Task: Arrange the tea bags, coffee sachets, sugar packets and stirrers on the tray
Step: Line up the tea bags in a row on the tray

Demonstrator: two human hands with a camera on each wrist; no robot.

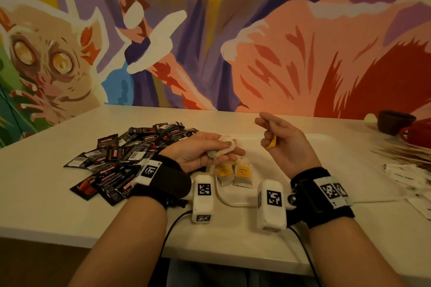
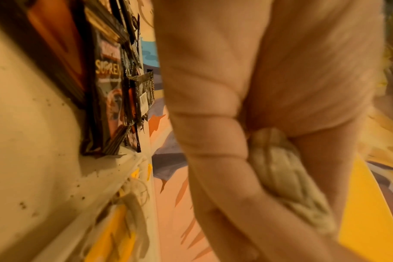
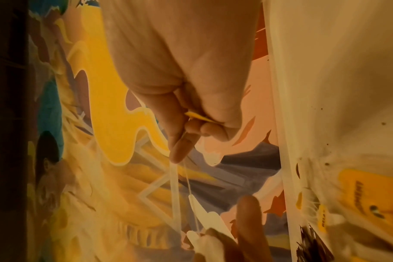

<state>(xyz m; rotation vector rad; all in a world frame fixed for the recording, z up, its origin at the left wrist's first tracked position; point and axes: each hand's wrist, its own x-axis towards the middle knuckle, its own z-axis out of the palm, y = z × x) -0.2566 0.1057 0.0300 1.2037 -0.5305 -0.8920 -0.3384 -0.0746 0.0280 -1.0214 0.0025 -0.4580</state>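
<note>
A white tea bag (image 1: 222, 147) is gripped in the curled fingers of the left hand (image 1: 198, 150), at frame centre in the head view. Its yellow tag (image 1: 272, 143) is pinched by the right hand (image 1: 283, 141), and the thin string (image 3: 186, 177) is drawn between the two hands. Below the hands, two tea bags (image 1: 233, 173) are laid side by side at the near left corner of the white tray (image 1: 326, 144). The task is judged barely begun. At left, a pile of coffee sachets (image 1: 121, 161), too many to be counted, is left on the table (image 1: 58, 207). At right, stirrers (image 1: 401, 151) and sugar packets (image 1: 405, 175) are seen blurred and uncounted.
</note>
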